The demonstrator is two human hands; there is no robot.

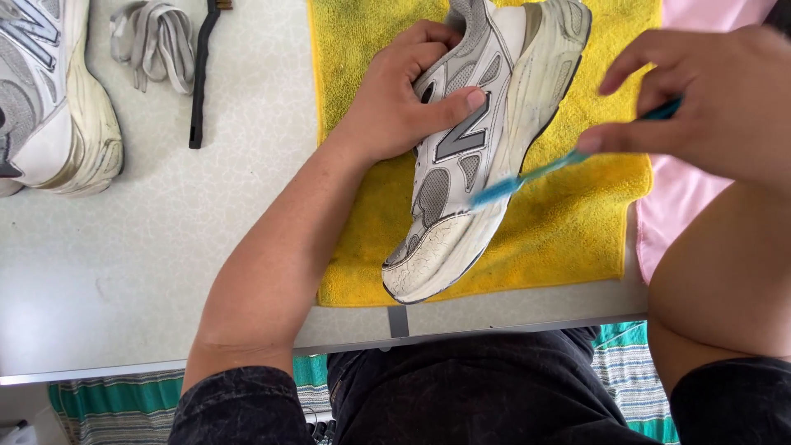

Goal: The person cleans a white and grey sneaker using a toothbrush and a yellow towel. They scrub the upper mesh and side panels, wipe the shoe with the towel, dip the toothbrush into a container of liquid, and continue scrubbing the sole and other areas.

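Evidently mid-scrub: shoe (478, 156) is gripped by left hand (404, 99) on yellow towel (568, 222), blue toothbrush (527, 177) pinched in right hand (709, 99) w/ bristles at the midsole. Toe looks grimy & cracked yet; 2nd shoe (49, 99) and laces (156, 41) are left aside on tabletop (165, 247).

Just the one head-worn camera here, looking pretty much straight down from close above the surface (165, 272), with the person's own lap and forearms filling the bottom of the view.
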